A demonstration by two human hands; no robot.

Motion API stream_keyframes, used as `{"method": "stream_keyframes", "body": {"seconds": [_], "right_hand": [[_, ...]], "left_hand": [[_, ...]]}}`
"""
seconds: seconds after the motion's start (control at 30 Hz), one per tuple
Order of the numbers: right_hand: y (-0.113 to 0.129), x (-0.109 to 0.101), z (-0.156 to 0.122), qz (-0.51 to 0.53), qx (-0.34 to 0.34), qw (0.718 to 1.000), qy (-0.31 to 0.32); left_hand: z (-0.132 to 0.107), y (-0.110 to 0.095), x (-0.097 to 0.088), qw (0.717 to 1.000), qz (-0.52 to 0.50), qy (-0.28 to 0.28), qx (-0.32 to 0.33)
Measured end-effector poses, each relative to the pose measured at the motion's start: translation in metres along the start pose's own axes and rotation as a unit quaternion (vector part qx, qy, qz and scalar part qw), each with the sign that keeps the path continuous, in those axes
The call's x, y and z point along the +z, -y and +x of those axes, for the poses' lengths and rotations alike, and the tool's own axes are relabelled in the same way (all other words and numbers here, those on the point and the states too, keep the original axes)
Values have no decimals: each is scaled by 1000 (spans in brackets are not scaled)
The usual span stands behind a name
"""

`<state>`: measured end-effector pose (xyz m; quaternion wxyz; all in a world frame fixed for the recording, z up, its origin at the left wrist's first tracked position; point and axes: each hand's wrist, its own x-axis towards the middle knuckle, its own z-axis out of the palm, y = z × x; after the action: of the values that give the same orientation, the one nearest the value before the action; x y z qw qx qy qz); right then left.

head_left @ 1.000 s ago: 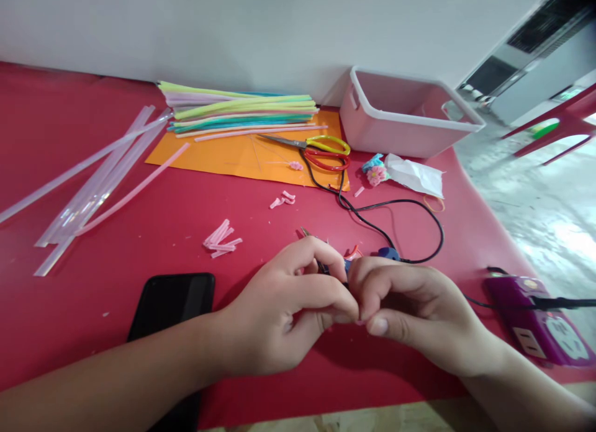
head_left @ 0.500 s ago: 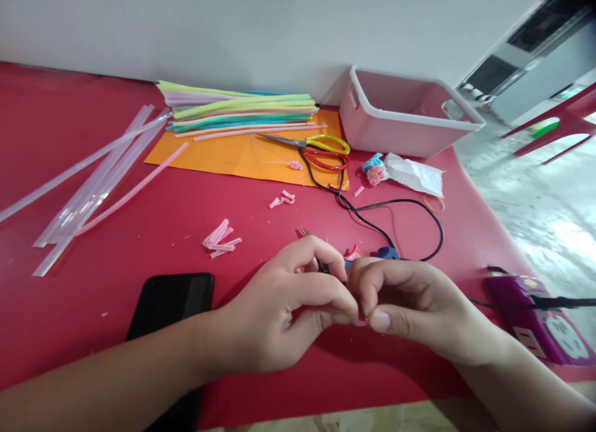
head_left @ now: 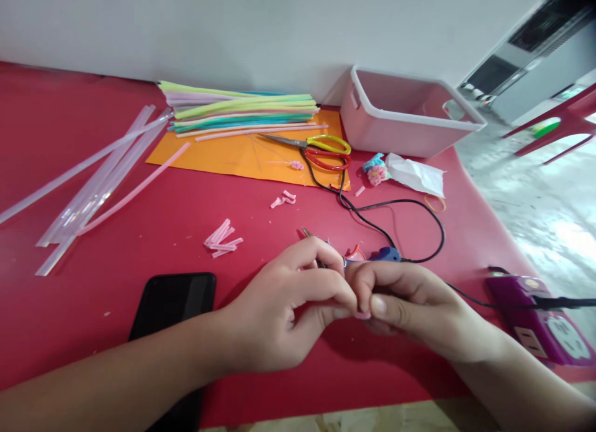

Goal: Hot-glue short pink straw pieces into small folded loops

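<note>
My left hand (head_left: 288,308) and my right hand (head_left: 419,308) meet fingertip to fingertip low over the red table (head_left: 153,233). Both are closed in a pinch on a tiny pink piece (head_left: 362,316), mostly hidden by the fingers. Just behind the hands lies a blue glue gun (head_left: 384,254) with its metal tip (head_left: 308,233) pointing left. A small heap of cut pink straw bits (head_left: 221,239) lies to the left of my hands, and a few more pink bits (head_left: 283,199) lie further back.
A black phone (head_left: 170,305) lies by my left forearm. Clear glue sticks (head_left: 93,184) lie at left. Coloured straws (head_left: 242,109), orange paper (head_left: 233,156), scissors (head_left: 321,149), a pink tub (head_left: 400,112), a small pink flower (head_left: 376,173), white paper (head_left: 414,174) and a purple power strip (head_left: 542,323) are about.
My right hand has flattened and lowered slightly, its fingers tucking under the left fingertips. The pinch stays in place; the glue gun shows more behind the hands.
</note>
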<state>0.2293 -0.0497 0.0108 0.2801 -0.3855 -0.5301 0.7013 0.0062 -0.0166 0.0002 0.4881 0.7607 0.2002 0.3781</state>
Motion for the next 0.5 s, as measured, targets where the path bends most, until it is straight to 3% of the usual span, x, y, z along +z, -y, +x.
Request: {"method": "stream_keyframes", "body": {"seconds": [0.1,0.2,0.27,0.33,0.43,0.5], "right_hand": [[0,-5,0,-147,-103,976,-125],[1,-17,1,-363,-186,878,-249],[0,-26,2,-487,-194,821,-227],[-2,-32,5,-570,-159,784,-185],[-6,-34,9,-623,-112,763,-127],[-8,-33,12,-632,-106,759,-115]], "left_hand": [[1,1,-1,998,-16,-47,-42],[2,2,-1,984,-63,-117,-115],[4,4,-1,964,-119,-161,-174],[5,7,-1,933,-193,-195,-232],[6,11,-2,888,-287,-224,-282],[6,11,-3,871,-308,-240,-297]]}}
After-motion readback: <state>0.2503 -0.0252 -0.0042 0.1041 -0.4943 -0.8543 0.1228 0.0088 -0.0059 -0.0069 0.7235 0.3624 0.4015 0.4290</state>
